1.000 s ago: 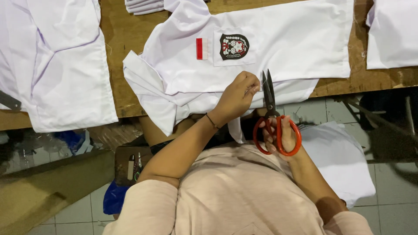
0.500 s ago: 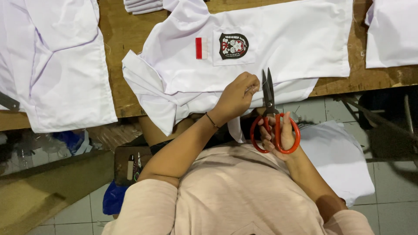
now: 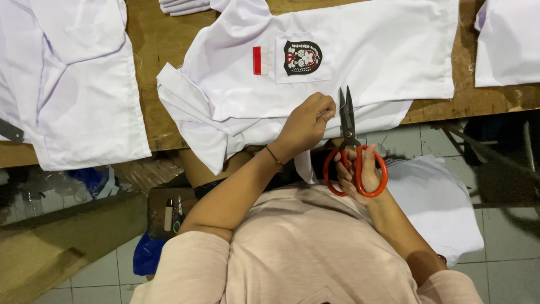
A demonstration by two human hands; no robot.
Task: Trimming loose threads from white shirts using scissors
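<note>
- Head view, centre of frame: left hand [image 3: 306, 125] fingers pinch a thread at the white shirt [image 3: 360, 50] hem, holding it taut beside the blades
- Right hand [image 3: 358, 169] fingers fill the loops of the orange-handled scissors [image 3: 350, 147], blades slightly parted; shirt lies flat on the wooden counter [image 3: 151, 50], overhanging its near edge

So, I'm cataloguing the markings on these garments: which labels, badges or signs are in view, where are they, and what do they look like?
Flag patch: a small upright rectangle, red and white, on the white shirt lying on the wooden table, just left of the chest pocket.
Crest badge: shield-shaped, black with red and white detail, on the pocket, up the table from the left hand.
No packages, signs or screens show.
</note>
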